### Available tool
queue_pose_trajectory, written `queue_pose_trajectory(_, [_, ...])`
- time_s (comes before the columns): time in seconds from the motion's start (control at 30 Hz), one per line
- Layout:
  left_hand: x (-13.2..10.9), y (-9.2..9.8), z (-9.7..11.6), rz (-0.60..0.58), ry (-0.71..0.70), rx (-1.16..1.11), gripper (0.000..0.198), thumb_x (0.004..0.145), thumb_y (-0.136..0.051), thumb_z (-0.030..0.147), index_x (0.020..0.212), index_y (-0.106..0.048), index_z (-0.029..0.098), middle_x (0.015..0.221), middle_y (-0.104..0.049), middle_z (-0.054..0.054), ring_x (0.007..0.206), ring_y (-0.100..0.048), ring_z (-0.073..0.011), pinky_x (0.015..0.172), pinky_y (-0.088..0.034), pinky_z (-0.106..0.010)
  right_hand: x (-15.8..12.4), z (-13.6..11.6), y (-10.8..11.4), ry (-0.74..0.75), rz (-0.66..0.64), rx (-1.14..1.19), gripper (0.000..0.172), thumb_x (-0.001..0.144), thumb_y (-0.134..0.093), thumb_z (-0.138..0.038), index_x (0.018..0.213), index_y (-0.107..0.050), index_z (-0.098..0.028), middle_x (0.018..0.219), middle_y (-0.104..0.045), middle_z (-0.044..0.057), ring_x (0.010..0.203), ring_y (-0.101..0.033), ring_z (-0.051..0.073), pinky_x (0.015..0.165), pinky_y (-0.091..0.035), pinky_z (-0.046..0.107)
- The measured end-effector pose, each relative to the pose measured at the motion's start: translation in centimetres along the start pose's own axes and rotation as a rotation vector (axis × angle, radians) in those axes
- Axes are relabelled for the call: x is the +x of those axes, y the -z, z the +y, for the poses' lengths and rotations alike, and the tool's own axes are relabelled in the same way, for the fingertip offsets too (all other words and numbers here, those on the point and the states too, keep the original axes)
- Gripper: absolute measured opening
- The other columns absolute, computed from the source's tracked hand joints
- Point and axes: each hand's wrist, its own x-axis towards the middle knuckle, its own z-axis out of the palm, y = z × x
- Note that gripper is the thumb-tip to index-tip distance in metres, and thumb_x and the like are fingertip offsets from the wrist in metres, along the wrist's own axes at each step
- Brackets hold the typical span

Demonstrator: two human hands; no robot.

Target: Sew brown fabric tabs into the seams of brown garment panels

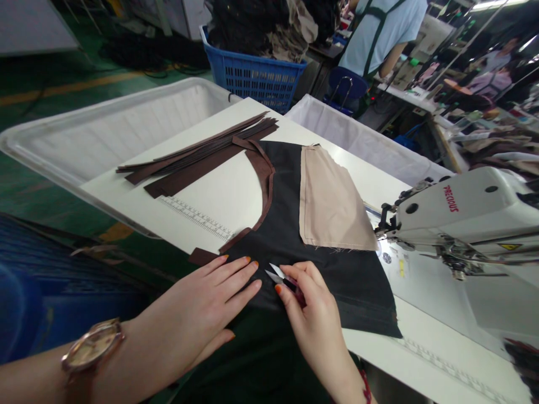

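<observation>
My left hand lies flat with fingers stretched out on the near edge of a black fabric piece spread over the white sewing table. My right hand is closed around small thread snips, whose open blades point left just above the black fabric, close to my left fingertips. A beige pocket piece is attached on the black fabric. A curved brown band runs along the fabric's left edge.
A stack of brown fabric strips lies at the table's far left. A white sewing machine stands on the right. White bins flank the table, a blue basket of cloth behind. Another person sits beyond.
</observation>
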Motion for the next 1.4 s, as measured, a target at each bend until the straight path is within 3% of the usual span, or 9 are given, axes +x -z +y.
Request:
queue_pose_trajectory(0.33, [0.1,-0.3,0.1,0.005,-0.003,-0.003,0.075,0.074,-0.073,0.048,0.139,-0.044,0.024,0.150,-0.038,-0.008,0.134,-0.038,-0.0292,0.111,-0.031,-0.046,1.0,-0.2,0.8,-0.074,-0.033,0.146,0.019,0.087,-0.057,-0.017,0.104,-0.064,-0.022,0.095,-0.060,0.002,0.086,-0.060,0.017,0.077,-0.048,0.028])
queue_pose_trajectory(0.7, [0.3,-0.7,0.0,0.052,-0.031,0.037,0.070,0.076,-0.073,0.042,0.138,-0.046,0.023,0.147,-0.042,-0.011,0.133,-0.040,-0.0301,0.111,-0.029,-0.046,1.3,-0.2,1.0,-0.122,-0.065,0.248,0.018,0.086,-0.058,-0.021,0.102,-0.065,-0.020,0.096,-0.064,0.003,0.088,-0.061,0.017,0.080,-0.049,0.030])
queue_pose_trajectory(1.0, [0.0,0.0,0.2,0.114,-0.065,0.065,0.054,0.086,-0.062,0.029,0.137,-0.047,0.023,0.147,-0.042,-0.011,0.133,-0.040,-0.0315,0.108,-0.035,-0.051,0.6,-0.2,2.1,0.005,-0.030,0.051,0.016,0.084,-0.060,-0.016,0.100,-0.066,-0.020,0.096,-0.062,0.004,0.088,-0.060,0.017,0.081,-0.049,0.030])
queue_pose_trajectory(1.1, [0.1,0.1,0.4,0.115,-0.063,0.086,0.052,0.087,-0.060,0.030,0.137,-0.047,0.021,0.146,-0.042,-0.013,0.132,-0.040,-0.0318,0.107,-0.037,-0.052,-1.6,0.5,3.7,0.020,0.033,0.035,0.017,0.089,-0.056,-0.022,0.104,-0.064,-0.021,0.098,-0.061,0.005,0.090,-0.060,0.018,0.079,-0.049,0.030])
queue_pose_trajectory(1.2, [0.5,-0.3,0.4,0.117,-0.050,0.089,0.054,0.087,-0.061,0.029,0.138,-0.045,0.023,0.144,-0.045,-0.012,0.131,-0.043,-0.0315,0.106,-0.038,-0.051,-5.7,2.3,5.7,-0.012,0.183,-0.032,0.020,0.090,-0.055,-0.030,0.108,-0.061,-0.021,0.099,-0.060,0.007,0.088,-0.060,0.020,0.075,-0.050,0.031])
queue_pose_trajectory(1.4, [-0.2,-0.8,-0.2,0.137,-0.068,0.115,0.046,0.092,-0.050,0.022,0.138,-0.046,0.027,0.143,-0.046,-0.009,0.132,-0.042,-0.0336,0.109,-0.033,-0.055,-17.6,11.0,11.5,-0.231,0.544,-0.272,0.024,0.088,-0.057,-0.040,0.104,-0.059,-0.023,0.096,-0.062,0.007,0.079,-0.061,0.021,0.068,-0.050,0.033])
